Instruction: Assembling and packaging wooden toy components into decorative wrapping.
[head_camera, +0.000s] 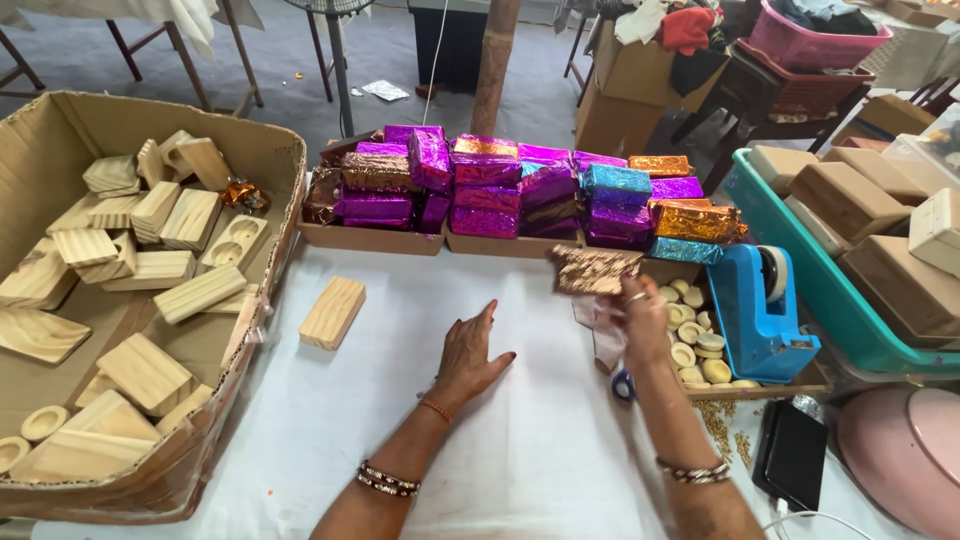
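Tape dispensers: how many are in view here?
1. The blue tape dispenser stands right of the right hand, beside a tray of small round pieces. Others may be hidden among the surrounding boxes.

Both forearms reach forward, bangles at each wrist. The left hand (472, 352) lies palm down and flat, fingers (487, 312) spread and pointing ahead, closed on nothing. The right hand (640, 318) is raised, wrist bent, its fingers pinched together at the tips.
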